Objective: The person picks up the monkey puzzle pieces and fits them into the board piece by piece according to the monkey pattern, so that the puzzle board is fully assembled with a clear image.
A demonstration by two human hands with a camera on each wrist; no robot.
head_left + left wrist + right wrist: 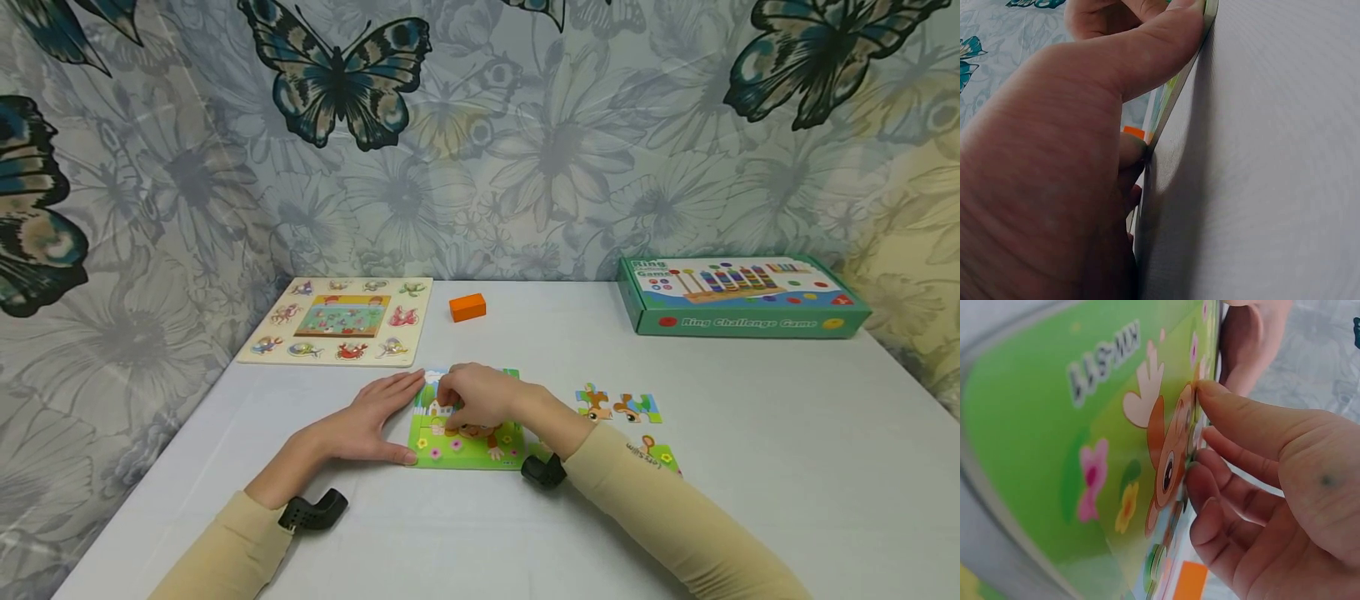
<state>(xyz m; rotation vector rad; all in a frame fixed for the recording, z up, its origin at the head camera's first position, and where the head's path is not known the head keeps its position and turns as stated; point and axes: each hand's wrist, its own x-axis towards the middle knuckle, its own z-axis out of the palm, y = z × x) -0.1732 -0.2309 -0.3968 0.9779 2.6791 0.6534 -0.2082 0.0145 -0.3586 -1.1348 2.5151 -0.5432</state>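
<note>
White table [420, 533] | right hand [482, 398] touches puzzle [472, 448] "KW-S11" | box [742, 300] "Ring Challenge Game"

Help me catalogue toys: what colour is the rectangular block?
Orange; the rectangular block shows best in the head view.

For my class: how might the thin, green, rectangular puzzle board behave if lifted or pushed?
The thin, green, rectangular puzzle board is probably stiff: its edge looks straight in the left wrist view. Being thin, it is likely light. Broad and flat, it should slide rather than roll across the white table.
</note>
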